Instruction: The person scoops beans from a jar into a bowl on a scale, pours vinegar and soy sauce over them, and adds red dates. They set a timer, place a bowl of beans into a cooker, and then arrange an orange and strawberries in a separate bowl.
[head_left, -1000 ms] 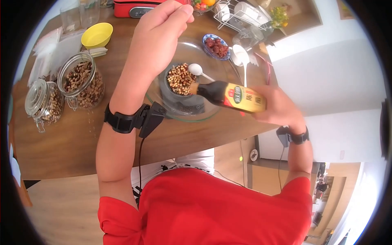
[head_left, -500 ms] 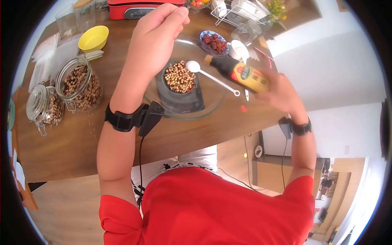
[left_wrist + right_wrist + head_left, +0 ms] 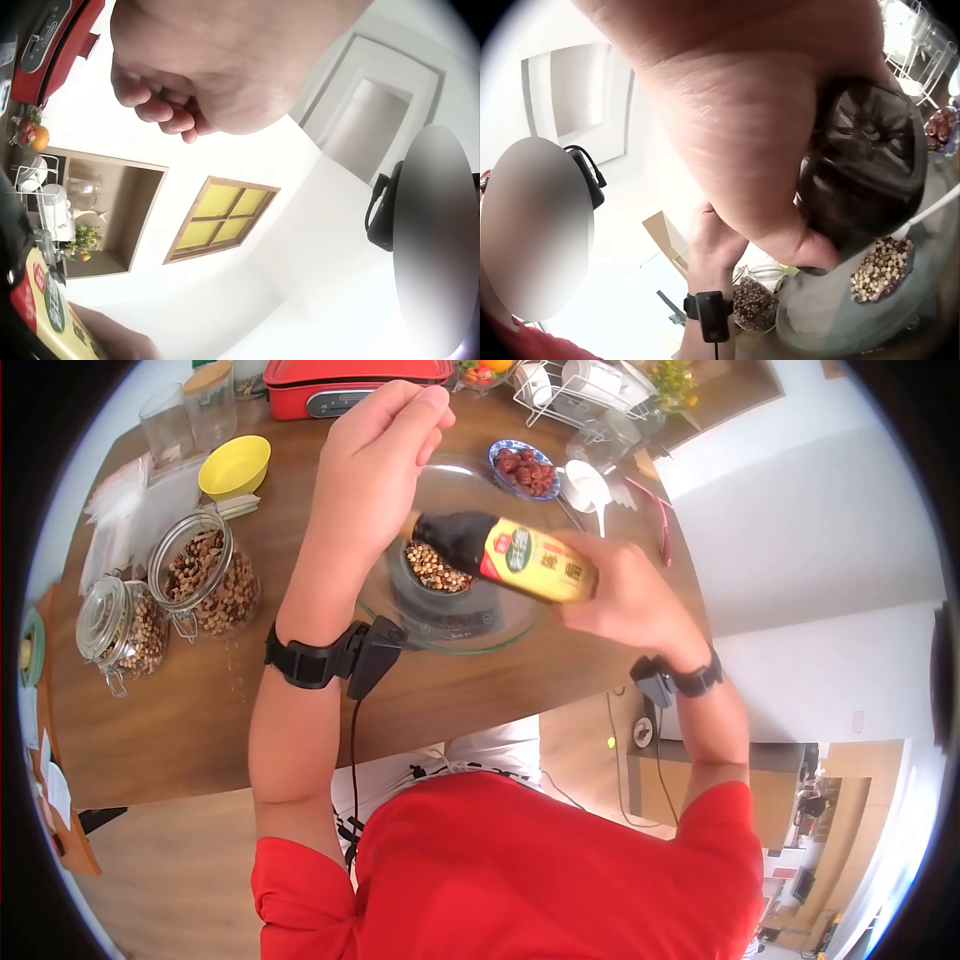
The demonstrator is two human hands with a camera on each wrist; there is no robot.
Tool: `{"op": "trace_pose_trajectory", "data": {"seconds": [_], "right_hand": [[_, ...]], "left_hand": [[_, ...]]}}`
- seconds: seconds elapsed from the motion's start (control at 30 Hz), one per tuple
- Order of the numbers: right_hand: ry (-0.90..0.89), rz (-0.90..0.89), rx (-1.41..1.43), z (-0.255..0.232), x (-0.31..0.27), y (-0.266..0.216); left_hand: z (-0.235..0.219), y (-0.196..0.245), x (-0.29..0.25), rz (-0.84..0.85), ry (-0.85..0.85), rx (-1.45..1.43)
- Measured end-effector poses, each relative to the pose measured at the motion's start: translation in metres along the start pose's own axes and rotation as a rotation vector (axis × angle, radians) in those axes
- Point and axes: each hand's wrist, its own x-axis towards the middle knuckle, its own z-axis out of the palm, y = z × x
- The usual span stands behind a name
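My right hand (image 3: 630,595) grips a soy-sauce-style bottle (image 3: 545,563), dark with a yellow label, by its base end. The bottle lies nearly level above mixed beans (image 3: 436,572) in a wide clear glass bowl (image 3: 500,644); its neck end reaches my left wrist in the head view. A dark scale-like slab (image 3: 462,624) shows through the glass. My left hand (image 3: 375,455) is raised over the table, fingers curled to the palm and thumb along them, nothing visible in it. A white spoon (image 3: 936,208) in the right wrist view is hidden behind the bottle in the head view.
Two clip-top jars of beans (image 3: 215,580) stand at left, near a yellow bowl (image 3: 235,467) and plastic bags (image 3: 150,510). A red appliance (image 3: 290,385) sits at the back. Dates on a blue plate (image 3: 492,452), a white cup (image 3: 582,485) and a dish rack (image 3: 540,400) stand back right.
The bottle first swung right and away from the beans, uncovering the spoon, then came back left over them, nearer my left wrist. My left hand has dropped slightly in view, its fingers still curled.
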Motion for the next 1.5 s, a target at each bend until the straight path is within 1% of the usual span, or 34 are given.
{"op": "trace_pose_trajectory", "data": {"seconds": [0.03, 0.1, 0.13, 0.23, 0.27, 0.3, 0.37, 0.43, 0.5, 0.53, 0.57, 0.63, 0.67, 0.7, 0.73, 0.77, 0.8, 0.83, 0.87, 0.9, 0.97, 1.0, 1.03, 1.1, 1.13, 1.17, 1.23, 1.3, 1.33, 1.37, 1.4, 1.43, 1.47, 1.5], "right_hand": [[0.003, 0.001, 0.001, 0.000, 0.002, 0.006], [0.066, 0.069, -0.139, -0.005, 0.002, 0.014], [0.021, 0.215, -0.156, -0.012, -0.002, 0.012], [0.042, 0.222, -0.226, -0.021, -0.024, 0.016], [-0.025, 0.304, -0.219, -0.027, -0.030, 0.004], [-0.019, 0.294, -0.221, -0.026, -0.034, 0.003], [-0.076, 0.247, -0.062, -0.020, -0.044, 0.010], [-0.058, 0.249, 0.001, -0.008, -0.043, 0.014], [0.120, 0.297, 0.151, 0.009, -0.042, 0.014], [0.132, 0.347, 0.336, 0.017, -0.044, 0.018], [0.153, 0.346, 0.357, 0.029, -0.048, 0.023], [0.300, 0.370, 0.968, 0.060, -0.057, 0.032], [0.442, 0.141, 0.863, 0.076, -0.055, 0.031], [0.502, 0.102, 0.966, 0.087, -0.054, 0.028], [0.545, 0.104, 1.048, 0.096, -0.053, 0.024], [0.588, 0.112, 1.134, 0.104, -0.052, 0.017], [0.604, 0.109, 1.166, 0.108, -0.051, 0.007], [0.675, 0.034, 1.062, 0.114, -0.047, -0.001], [0.707, -0.002, 0.997, 0.118, -0.045, -0.011], [0.735, -0.039, 0.928, 0.121, -0.043, -0.019], [0.613, -0.140, 0.888, 0.126, -0.041, -0.031], [0.511, -0.133, 0.881, 0.117, -0.043, -0.042], [0.544, -0.179, 0.900, 0.125, -0.043, -0.049], [0.564, -0.404, 0.758, 0.118, -0.048, -0.049], [0.629, -0.434, 0.662, 0.115, -0.056, -0.045], [0.633, -0.438, 0.673, 0.115, -0.064, -0.033], [0.539, -0.405, 0.490, 0.125, -0.082, 0.007], [0.288, 0.212, 0.817, 0.140, -0.101, 0.042], [0.289, 0.309, 0.933, 0.151, -0.102, 0.070], [0.290, 0.408, 1.048, 0.156, -0.097, 0.097], [0.305, 0.452, 1.066, 0.147, -0.094, 0.111], [0.321, 0.499, 1.084, 0.140, -0.090, 0.120], [0.318, 0.490, 1.092, 0.136, -0.084, 0.123], [0.388, 0.422, 1.152, 0.131, -0.076, 0.126]], "left_hand": [[0.000, 0.000, 0.000, 0.001, -0.003, 0.001], [0.000, 0.002, -0.001, -0.010, 0.012, -0.023], [0.000, 0.003, -0.001, -0.010, 0.016, -0.025], [-0.002, 0.005, 0.001, -0.003, 0.057, -0.044], [-0.003, 0.004, 0.001, -0.001, 0.045, -0.071], [-0.003, 0.003, 0.003, 0.004, 0.031, -0.096], [-0.002, 0.004, 0.002, -0.010, 0.028, -0.079], [0.000, 0.008, 0.000, -0.039, 0.063, -0.031], [0.000, 0.008, -0.003, -0.027, 0.044, 0.021], [-0.001, 0.008, -0.002, -0.002, 0.051, 0.054], [0.000, 0.009, -0.002, 0.005, 0.028, 0.072], [0.004, 0.007, -0.005, 0.044, 0.127, 0.105], [0.009, 0.006, -0.010, 0.048, 0.108, 0.118], [0.013, 0.005, -0.016, 0.056, 0.109, 0.193], [0.017, 0.006, -0.023, 0.064, 0.107, 0.271], [0.023, 0.007, -0.032, 0.066, 0.084, 0.289], [0.029, 0.009, -0.044, 0.023, -0.018, 0.200], [0.034, 0.010, -0.055, -0.028, -0.118, 0.111], [0.036, 0.018, -0.062, -0.086, -0.202, 0.118], [0.040, 0.019, -0.069, -0.096, -0.222, 0.134], [0.051, 0.023, -0.082, 0.044, -0.247, 0.035], [0.050, 0.031, -0.087, -0.118, -0.176, 0.093], [0.052, 0.041, -0.094, -0.133, -0.084, 0.157], [0.036, 0.043, -0.110, -0.079, -0.019, 0.090], [0.026, 0.042, -0.118, -0.073, -0.018, 0.100], [0.013, 0.042, -0.127, 0.007, 0.014, 0.150], [-0.013, 0.042, -0.145, 0.125, 0.069, 0.244], [-0.037, 0.039, -0.160, 0.192, 0.130, 0.342], [-0.049, 0.032, -0.167, 0.194, 0.141, 0.356], [-0.061, 0.023, -0.175, 0.225, 0.188, 0.434], [-0.071, 0.015, -0.180, 0.260, 0.233, 0.511], [-0.080, 0.008, -0.185, 0.265, 0.235, 0.523], [-0.087, 0.002, -0.189, 0.238, 0.280, 0.529], [-0.093, -0.003, -0.191, 0.215, 0.326, 0.532]]}}
